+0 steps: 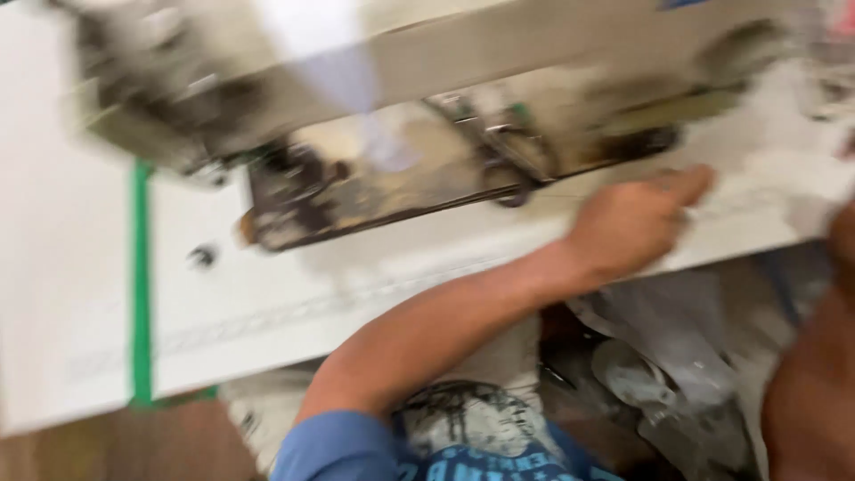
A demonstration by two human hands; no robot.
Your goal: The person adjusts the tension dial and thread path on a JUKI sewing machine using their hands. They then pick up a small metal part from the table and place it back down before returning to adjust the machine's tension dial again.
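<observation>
The view is heavily blurred by motion, so fine detail is being lost. A left hand is being stretched across the white worktop and is being laid flat, fingers extended and palm down, on white fabric at the right end of a sewing machine. Nothing is being pinched; the cloth is only being pressed under the open fingers. The fabric is lying on the worktop just beside the machine's base and is trailing off toward the right edge. A right forearm is being shown at the right border, but its hand is out of view, so its state cannot be told.

Risks are being judged as follows. The fabric could be dragged askew, because it is being held by flat pressure alone and by one hand. The fingertips are being kept near the machine's moving parts, whose exact position is being hidden by blur; a slip toward them could be causing injury. Loose cloth hanging over the worktop edge, above the pile of pale material below, could be pulling the piece off by its own weight.
</observation>
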